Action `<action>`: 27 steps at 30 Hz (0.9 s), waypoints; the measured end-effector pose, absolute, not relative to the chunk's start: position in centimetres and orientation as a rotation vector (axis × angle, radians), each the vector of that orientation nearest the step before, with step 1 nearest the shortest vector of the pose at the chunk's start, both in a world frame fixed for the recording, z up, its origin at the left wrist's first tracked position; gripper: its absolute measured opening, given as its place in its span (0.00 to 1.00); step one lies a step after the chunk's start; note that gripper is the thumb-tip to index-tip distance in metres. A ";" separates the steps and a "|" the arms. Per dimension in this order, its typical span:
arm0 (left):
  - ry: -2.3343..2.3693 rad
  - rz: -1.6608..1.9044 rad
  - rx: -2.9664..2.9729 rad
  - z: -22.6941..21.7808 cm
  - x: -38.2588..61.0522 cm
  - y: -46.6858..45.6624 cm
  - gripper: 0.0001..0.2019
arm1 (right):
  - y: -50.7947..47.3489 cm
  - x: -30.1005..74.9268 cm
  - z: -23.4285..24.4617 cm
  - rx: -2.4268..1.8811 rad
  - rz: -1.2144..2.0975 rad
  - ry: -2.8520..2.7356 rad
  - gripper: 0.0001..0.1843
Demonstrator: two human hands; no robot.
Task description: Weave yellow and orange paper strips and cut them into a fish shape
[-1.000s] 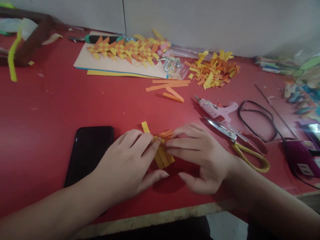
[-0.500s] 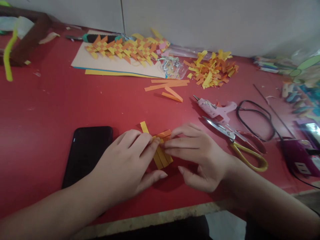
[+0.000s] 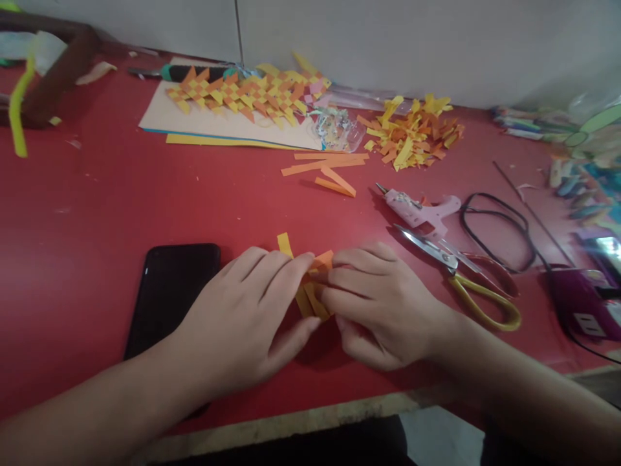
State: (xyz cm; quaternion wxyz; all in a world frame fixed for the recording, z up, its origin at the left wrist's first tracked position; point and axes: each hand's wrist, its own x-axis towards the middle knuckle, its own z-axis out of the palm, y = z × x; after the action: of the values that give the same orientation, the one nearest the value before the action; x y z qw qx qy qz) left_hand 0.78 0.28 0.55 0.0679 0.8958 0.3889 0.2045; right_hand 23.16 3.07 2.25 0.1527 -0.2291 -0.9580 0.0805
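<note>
Yellow and orange paper strips (image 3: 305, 303) lie crossed at the near middle of the smooth red worktop (image 3: 101, 213), gripped by the curled left hand (image 3: 255, 301) and right hand (image 3: 383, 298). A flat black phone (image 3: 172, 291) lies left; metal-bladed scissors (image 3: 450, 260) with looped handles, right. Farther off are loose orange strips (image 3: 338, 180) and a jagged, checkered paper weave (image 3: 242, 96).

Both arms bare. Left forearm (image 3: 130, 388) ran up from lower left, right forearm (image 3: 504, 362) from lower right. Left hand (image 3: 250, 301) was back-up, fingers close together and bent, tips toward the right; thumb (image 3: 295, 340) angled out below. Right hand (image 3: 383, 304) faced it, fingers curled, tips toward the left, thumb lower. Fingertips sat near each other; grip partly hidden, contact unclear.
</note>
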 end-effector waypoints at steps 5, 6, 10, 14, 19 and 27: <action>1.299 0.863 2.566 1.4 0.1 0.4 0.18 | 3.3 23.2 1.9 -0.660 0.224 -2.729 0.12; 1.328 0.892 2.513 1.6 -0.1 0.4 0.19 | 3.4 23.4 1.8 -0.655 0.235 -2.712 0.12; 1.374 0.837 2.346 1.5 -0.5 0.7 0.22 | 4.1 24.1 1.6 -0.639 0.332 -2.634 0.14; 1.345 0.676 2.334 1.2 -0.3 0.9 0.24 | 4.6 24.2 1.5 -0.659 0.387 -2.537 0.14; 1.309 0.694 2.247 1.3 0.1 0.4 0.23 | 4.3 23.8 0.8 -0.754 0.345 -2.469 0.09; 1.234 0.795 2.175 1.5 -0.5 -0.1 0.17 | 4.4 24.1 0.0 -0.838 0.324 -2.518 0.17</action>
State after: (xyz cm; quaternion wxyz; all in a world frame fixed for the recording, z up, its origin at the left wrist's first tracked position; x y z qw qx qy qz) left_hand -0.45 -0.14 1.49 0.2562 0.8013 0.4545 0.2928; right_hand 24.10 4.42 -0.03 0.2318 -0.3048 -0.9162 0.1179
